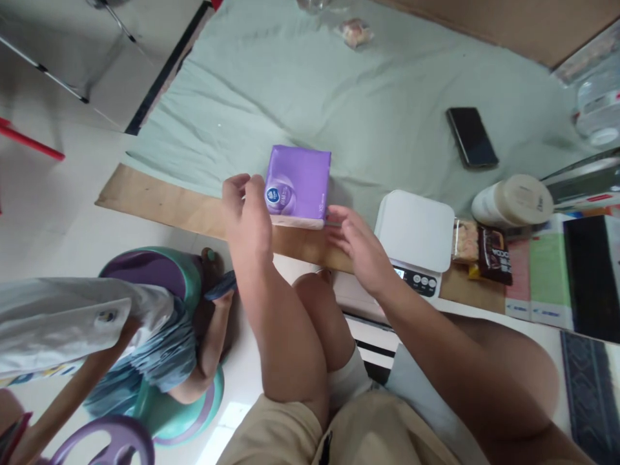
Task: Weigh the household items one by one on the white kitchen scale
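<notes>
Lap: the person's bent knees and tan shorts fill the near edge, both bare forearms reaching forward over them.
Second person: low at the near left, seated on a green and purple ride-on toy (159, 400), clear of the wearer's arms.
Left hand (247, 216): fingers curled, thumb and fingertips pinched on the left end of the purple tissue pack (298, 184); gripping it.
Right hand (358, 248): fingers loosely spread and half open, fingertips meeting the pack's lower right corner; whether it clamps or only touches cannot be told.
Tissue pack: square, soft, purple with a round blue logo, a pale strip along its near side; held between the two hands at the near edge of the pale green sheet (290, 84), above a strip of brown board (159, 203).
Scale: white kitchen scale (416, 229) just beside the right hand, display and buttons facing the person; the hand's wrist passes its near left corner.
Snacks: two small wrapped packets (484, 252) right of the scale, one dark brown.
Jar: white lidded jar (513, 201) lying on its side behind them.
Books: stack of flat printed covers (557, 271) at far right.
Phone: dark phone (471, 137) face up on the sheet, well apart from the hands.
Far edge: small wrapped packet (356, 31) on the sheet.
</notes>
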### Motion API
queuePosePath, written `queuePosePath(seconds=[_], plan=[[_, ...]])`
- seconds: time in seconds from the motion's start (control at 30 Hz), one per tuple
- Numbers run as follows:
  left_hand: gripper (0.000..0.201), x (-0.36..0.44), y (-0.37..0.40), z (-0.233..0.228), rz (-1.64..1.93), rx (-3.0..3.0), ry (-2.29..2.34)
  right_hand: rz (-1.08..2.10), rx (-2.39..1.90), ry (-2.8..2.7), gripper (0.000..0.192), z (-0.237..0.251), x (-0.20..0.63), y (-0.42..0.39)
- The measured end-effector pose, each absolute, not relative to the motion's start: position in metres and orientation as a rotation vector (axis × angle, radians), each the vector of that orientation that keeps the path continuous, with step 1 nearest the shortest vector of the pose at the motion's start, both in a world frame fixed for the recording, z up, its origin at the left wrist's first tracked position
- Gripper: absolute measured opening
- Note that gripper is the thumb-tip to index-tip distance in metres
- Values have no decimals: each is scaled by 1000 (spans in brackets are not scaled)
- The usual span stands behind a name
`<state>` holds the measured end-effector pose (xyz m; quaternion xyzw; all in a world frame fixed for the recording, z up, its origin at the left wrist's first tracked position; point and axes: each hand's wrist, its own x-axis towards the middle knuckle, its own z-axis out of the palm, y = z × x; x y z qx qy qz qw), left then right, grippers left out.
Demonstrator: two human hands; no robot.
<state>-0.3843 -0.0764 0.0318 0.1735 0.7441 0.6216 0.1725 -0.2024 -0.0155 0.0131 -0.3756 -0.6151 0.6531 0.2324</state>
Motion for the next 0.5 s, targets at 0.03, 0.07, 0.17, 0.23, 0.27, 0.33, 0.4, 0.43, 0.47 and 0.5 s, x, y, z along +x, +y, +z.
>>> queuePosePath(seconds=[0.03,0.07,0.17,0.23,0.27,0.33,0.4,0.43,0.47,0.5], plan=[[24,-384,-75,32,1760,426,2119,1810,-1033,-1686,56,12,-205,-17],[24,-383,-74,32,1767,352,2132,1834,-1026,-1685,57,11,-210,-18],[25,-382,-68,34,1834,227,2166,1939,-987,-1691,64,13,-228,-20],[26,-383,-66,34,1870,182,2190,1979,-991,-1690,68,20,-232,-21],[26,-384,-66,35,1873,170,2200,1987,-994,-1681,69,25,-228,-22],[29,-385,-68,37,1859,184,2220,1976,-980,-1653,65,37,-207,-24],[36,-385,-70,39,1846,265,2236,1894,-944,-1633,53,47,-168,-24],[44,-384,-71,40,1820,335,2241,1805,-963,-1622,45,51,-144,-23],[56,-384,-71,41,1758,426,2246,1736,-999,-1610,40,54,-119,-22],[69,-384,-71,41,1663,520,2253,1658,-1064,-1592,38,55,-94,-21]])
